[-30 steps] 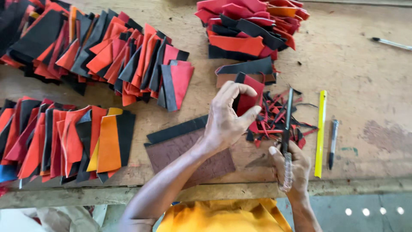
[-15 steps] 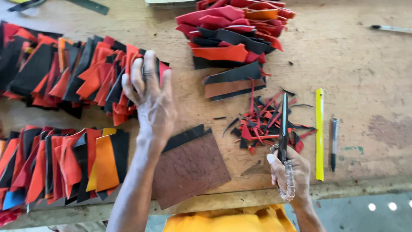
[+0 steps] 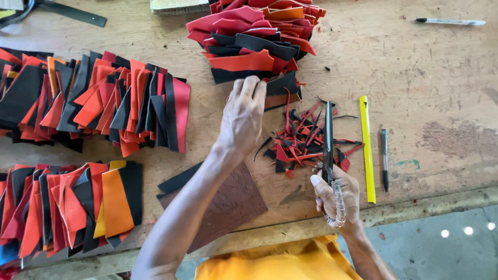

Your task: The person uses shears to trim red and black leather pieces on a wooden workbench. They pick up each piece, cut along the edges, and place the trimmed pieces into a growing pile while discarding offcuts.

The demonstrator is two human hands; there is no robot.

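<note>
A: What is being gripped nearest the body?

B: Black scissors (image 3: 328,140) are being held in the right hand (image 3: 334,196), the fingers wrapped tight round the handles and the closed blades being pointed away over a heap of red and black offcuts (image 3: 303,142). A brown board (image 3: 228,205) is lying at the table edge (image 3: 290,228), just left of that hand, with a black strip being half covered by it.

A: And the left hand?

B: The left hand (image 3: 243,115) is being stretched further out, its fingertips being pressed down on a black piece (image 3: 282,85) at the bottom of the far pile of red, black and orange pieces (image 3: 254,39). Whether the piece is being pinched cannot be told.

A: What is lying around?

B: A yellow ruler (image 3: 367,148) and a dark pen (image 3: 384,159) are lying right of the offcuts. Two fanned stacks (image 3: 98,103) are being kept at the left. Another pen (image 3: 450,22) is lying at the far right.
</note>
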